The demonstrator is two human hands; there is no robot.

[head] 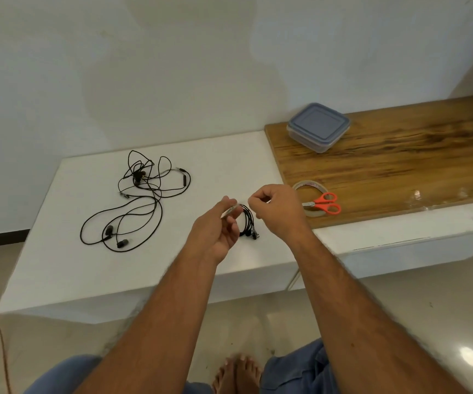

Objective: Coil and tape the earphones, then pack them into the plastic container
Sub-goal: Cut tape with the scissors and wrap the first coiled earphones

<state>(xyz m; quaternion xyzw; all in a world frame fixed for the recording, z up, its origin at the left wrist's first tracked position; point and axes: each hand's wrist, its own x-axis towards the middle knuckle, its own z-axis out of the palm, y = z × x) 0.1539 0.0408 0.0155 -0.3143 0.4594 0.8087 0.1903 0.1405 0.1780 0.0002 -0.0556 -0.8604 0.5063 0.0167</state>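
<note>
While the only view is the head camera's, it shows enough to place the work somewhere in its first half. Above the white table (pixel 87 265), the left hand (pixel 221 231) holds a coiled set of earphones (pixel 248 223) by the upper part of the loop, with a strip of clear tape (pixel 229 211) pinched under its thumb and fingers. The coil hangs down in front of the palm, its earbuds at the lower end. The right hand (pixel 275 207) is just beside it, its fingertips pinched together near the top of the coil; I judge that it grasps the free end of the tape, but the end itself is too small to tell.

So one set looks coiled, and its taping appears under way but not finished. A second tangle of loose earphones (pixel 138 200) lies spread on the table well to the left, neither coiled nor taped; whether it is one pair or more I cannot tell. The tape roll (pixel 310 189) lies at the near edge of the wooden board (pixel 400 172), with the orange scissors (pixel 325 204) resting across it, just beyond the right hand. The plastic container (pixel 317 127) stands at the far left corner of that board with its blue lid on. Nothing seems packed yet: the lid must come off, and the loose tangle needs the whole treatment.
</note>
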